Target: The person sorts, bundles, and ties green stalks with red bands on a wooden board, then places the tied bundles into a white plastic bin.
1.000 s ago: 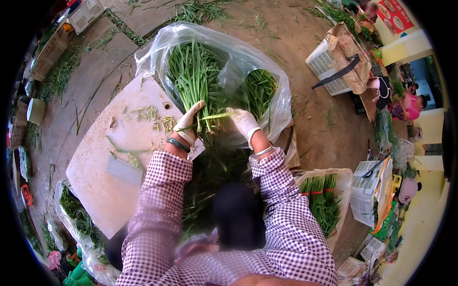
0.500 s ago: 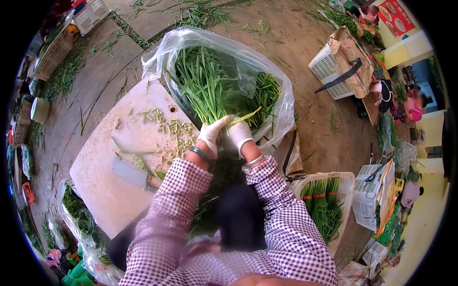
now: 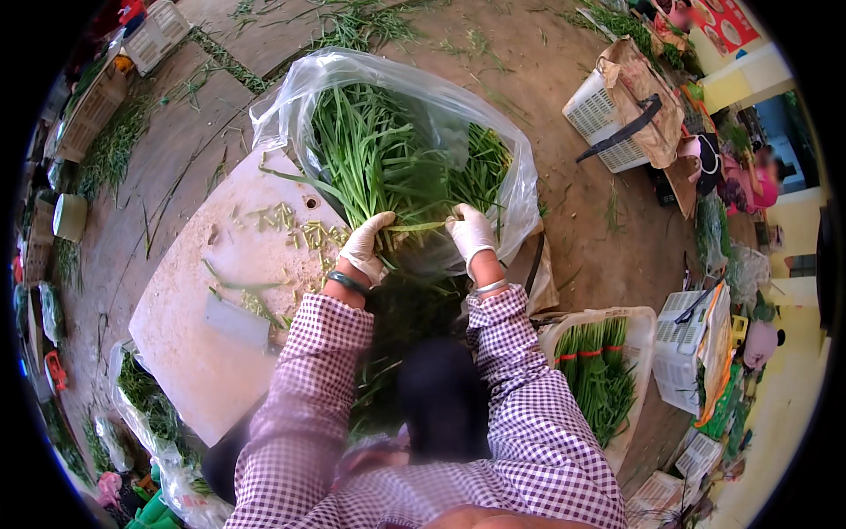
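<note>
My left hand (image 3: 366, 245), in a white glove, is closed round the lower end of a bunch of garlic chives (image 3: 366, 154), whose long green leaves fan out away from me. My right hand (image 3: 471, 234), gloved too, pinches a yellowed leaf (image 3: 421, 227) that stretches between both hands. Behind them a clear plastic bag (image 3: 295, 97) gapes wide, with more chives (image 3: 483, 167) at its right side. On the pale board (image 3: 211, 379) to the left lie cut stem ends (image 3: 319, 235) and a cleaver (image 3: 238, 322) with a broad grey blade.
At my right stands a white crate (image 3: 648, 353) with chives tied by red bands. Farther off are a white basket (image 3: 608, 123) under brown sacking and another white basket (image 3: 674, 353). Plastic-wrapped greens (image 3: 150, 397) sit at the lower left. Loose leaves litter the floor (image 3: 564, 185).
My hands, close together before, have moved apart, the right one going right. The yellowed leaf is now drawn taut between them. The chive leaves have shifted slightly left.
</note>
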`<action>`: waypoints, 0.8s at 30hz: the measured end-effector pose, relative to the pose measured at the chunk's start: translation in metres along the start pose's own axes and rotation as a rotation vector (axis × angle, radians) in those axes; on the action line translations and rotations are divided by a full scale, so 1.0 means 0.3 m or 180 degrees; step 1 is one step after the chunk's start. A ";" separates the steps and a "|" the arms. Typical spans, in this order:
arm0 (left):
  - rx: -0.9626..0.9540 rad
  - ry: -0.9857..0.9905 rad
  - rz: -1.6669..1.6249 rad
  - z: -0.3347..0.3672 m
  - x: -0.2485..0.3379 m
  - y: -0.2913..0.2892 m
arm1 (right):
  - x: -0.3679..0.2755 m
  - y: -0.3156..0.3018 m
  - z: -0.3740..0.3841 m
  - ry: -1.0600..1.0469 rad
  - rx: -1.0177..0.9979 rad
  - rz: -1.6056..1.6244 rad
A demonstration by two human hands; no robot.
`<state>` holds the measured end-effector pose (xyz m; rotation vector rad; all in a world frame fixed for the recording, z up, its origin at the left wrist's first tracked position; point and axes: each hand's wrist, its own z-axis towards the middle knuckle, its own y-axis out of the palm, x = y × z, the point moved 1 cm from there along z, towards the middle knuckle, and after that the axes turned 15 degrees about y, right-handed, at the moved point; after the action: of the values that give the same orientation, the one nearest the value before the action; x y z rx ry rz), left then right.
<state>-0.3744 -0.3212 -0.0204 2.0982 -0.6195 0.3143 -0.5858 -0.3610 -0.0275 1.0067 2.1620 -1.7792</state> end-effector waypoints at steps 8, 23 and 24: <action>-0.0048 0.0010 0.0162 0.039 -0.032 -0.051 | -0.140 -0.003 -0.089 0.0285 -0.0190 -0.0478; 0.0071 0.0202 0.0493 0.087 -0.129 -0.042 | -0.015 0.058 -0.016 -0.0879 -0.0097 0.0737; 0.0033 0.0223 0.0544 0.084 -0.123 -0.048 | -0.015 0.018 0.003 -0.0644 0.0014 0.0423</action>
<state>-0.3980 -0.3239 -0.0609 2.0389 -0.7581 0.4862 -0.5794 -0.3631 -0.0296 0.9051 1.9259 -1.7434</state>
